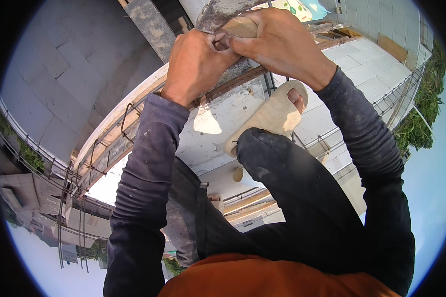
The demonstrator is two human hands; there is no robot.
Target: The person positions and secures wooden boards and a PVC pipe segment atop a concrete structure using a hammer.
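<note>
My left hand (198, 64) and my right hand (280, 44) meet at the top middle, their fingertips nearly touching. The right fingers curl over a rounded piece of pale wood (242, 27), its thumb pointing toward the left hand. The left fingers are bent into a pinch, and what lies between them is hidden. Just beyond both hands is a grey, mortar-smeared piece (218, 14), whose kind I cannot tell. Below the hands runs a rusty brown edge (233, 84) along a white, stained surface (223, 114).
My foot in a beige sandal (267, 116) stands below the right hand. Bent steel bars (126, 119) stick up along a wooden form edge at left. More rebar (64, 213) rises lower left. White block walls (376, 62) lie right; a grey block surface (74, 69) drops away left.
</note>
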